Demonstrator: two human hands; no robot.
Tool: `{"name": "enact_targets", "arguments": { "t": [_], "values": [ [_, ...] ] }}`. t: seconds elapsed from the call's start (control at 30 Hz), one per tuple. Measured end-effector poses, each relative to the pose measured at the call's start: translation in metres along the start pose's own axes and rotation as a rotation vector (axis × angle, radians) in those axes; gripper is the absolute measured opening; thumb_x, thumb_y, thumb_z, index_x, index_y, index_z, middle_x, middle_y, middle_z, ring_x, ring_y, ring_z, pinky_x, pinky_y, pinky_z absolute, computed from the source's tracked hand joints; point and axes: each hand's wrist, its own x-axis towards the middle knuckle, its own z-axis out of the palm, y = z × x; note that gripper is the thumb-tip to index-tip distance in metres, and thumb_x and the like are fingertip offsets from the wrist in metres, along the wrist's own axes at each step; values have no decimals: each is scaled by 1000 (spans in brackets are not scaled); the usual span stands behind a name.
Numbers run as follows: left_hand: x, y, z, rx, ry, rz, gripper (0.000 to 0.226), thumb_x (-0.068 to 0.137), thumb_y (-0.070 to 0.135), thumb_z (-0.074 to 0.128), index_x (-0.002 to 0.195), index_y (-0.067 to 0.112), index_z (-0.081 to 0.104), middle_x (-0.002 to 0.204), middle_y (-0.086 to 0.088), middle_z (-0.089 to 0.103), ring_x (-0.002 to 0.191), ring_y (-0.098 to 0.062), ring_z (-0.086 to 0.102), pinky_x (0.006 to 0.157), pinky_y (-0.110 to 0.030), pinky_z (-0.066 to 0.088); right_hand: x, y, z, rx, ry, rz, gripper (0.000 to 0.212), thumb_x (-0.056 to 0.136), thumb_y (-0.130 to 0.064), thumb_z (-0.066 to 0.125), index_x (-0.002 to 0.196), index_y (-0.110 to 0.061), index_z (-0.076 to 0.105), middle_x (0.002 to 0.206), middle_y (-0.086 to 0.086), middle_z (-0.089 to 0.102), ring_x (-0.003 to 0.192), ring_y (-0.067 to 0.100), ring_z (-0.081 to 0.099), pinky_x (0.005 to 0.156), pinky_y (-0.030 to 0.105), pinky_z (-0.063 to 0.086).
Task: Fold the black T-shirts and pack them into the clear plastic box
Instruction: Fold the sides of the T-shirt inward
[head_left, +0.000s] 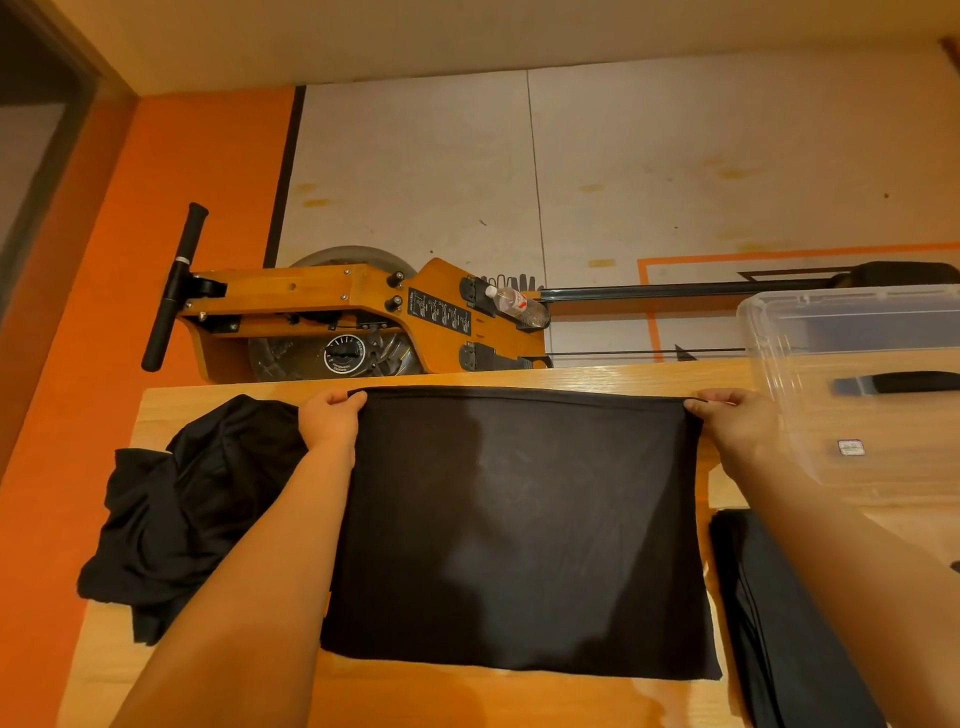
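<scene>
From the head view, a person stands at a wooden bench (519, 696) with a black T-shirt (519, 530) spread flat in the middle of it, already folded into a neat rectangle. The left hand (332, 421) pinches the far left corner of that shirt, and the right hand (737, 421) pinches the far right corner, the fingers of each curled onto the far edge of the cloth, which runs taut between them. To the left lies a crumpled heap of black shirts (182, 514), not yet folded, partly hanging off the left edge of the bench. On the near right lies a dark folded pile (779, 623) that looks like finished shirts, though I cannot say how many. The clear plastic box (857, 374) sits at the far right of the bench, and nothing black seems to be packed in it yet; something dark shows through its wall, perhaps from behind. I would judge the work about midway: one shirt in hand, a heap still waiting, and all the packing left. Beyond the bench stands a wooden rowing machine (337, 317).
</scene>
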Motion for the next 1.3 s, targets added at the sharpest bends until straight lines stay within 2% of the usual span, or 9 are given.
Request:
{"name": "enact_targets", "arguments": {
  "t": [0.17,0.3,0.47,0.63,0.8,0.9,0.97,1.1,1.3],
  "values": [
    [-1,0,2,29,-24,17,32,89,16,67,120,7,63,121,-9,60,117,-26,55,91,-31,42,2,4,3,-40,-6,-50,23,87,-11,71,108,-5,66,104,10,66,104,28,63,90,38,53],
    [-7,2,-1,72,1,74,34,91,16,64,124,10,59,127,-9,57,116,-25,55,86,-28,41,-10,2,8,-254,26,-213,34,94,-14,62,127,-3,58,119,14,64,112,29,60,96,39,49],
    [-29,-15,-12,139,53,314,31,95,19,58,125,12,56,132,-9,49,112,-22,56,93,-34,48,-51,9,15,-406,81,-498,36,96,-13,57,130,-3,56,127,15,58,120,29,53,103,39,42],
    [-79,-65,-26,213,33,466,29,97,18,54,124,10,57,124,-7,51,101,-18,59,85,-25,43,-123,42,27,-474,-9,-668,32,93,-9,59,125,-5,58,126,13,57,121,28,50,106,40,38],
    [-115,-132,-49,233,0,460,24,97,18,55,119,10,60,119,-6,53,94,-19,61,77,-27,44,-190,102,32,-544,-51,-632,33,92,-11,62,125,-9,61,133,10,57,126,26,49,108,39,36],
    [-130,-168,-66,277,-6,442,25,96,19,58,119,12,62,120,-6,55,99,-20,61,84,-37,50,-219,137,31,-615,-45,-599,37,91,-13,65,128,-11,61,138,9,54,130,27,48,111,41,33],
    [-136,-189,-76,345,3,450,23,94,18,61,116,14,65,118,-6,56,101,-23,60,89,-44,48,-233,159,31,-715,-36,-616,40,89,-14,68,128,-11,62,141,12,52,134,31,46,112,45,30],
    [-145,-215,-92,448,-2,458,15,89,16,66,103,16,71,116,-9,56,105,-28,56,90,-43,41,-244,185,27,-823,-16,-588,42,89,-18,69,129,-10,62,144,15,50,138,34,40,114,51,26],
    [-143,-229,-106,435,14,350,30,89,16,67,117,12,63,120,-13,53,101,-31,57,84,-44,47,-248,192,8,-769,28,-435,44,96,-23,60,137,-11,54,151,14,41,142,35,33,116,50,23]
  ]
}}
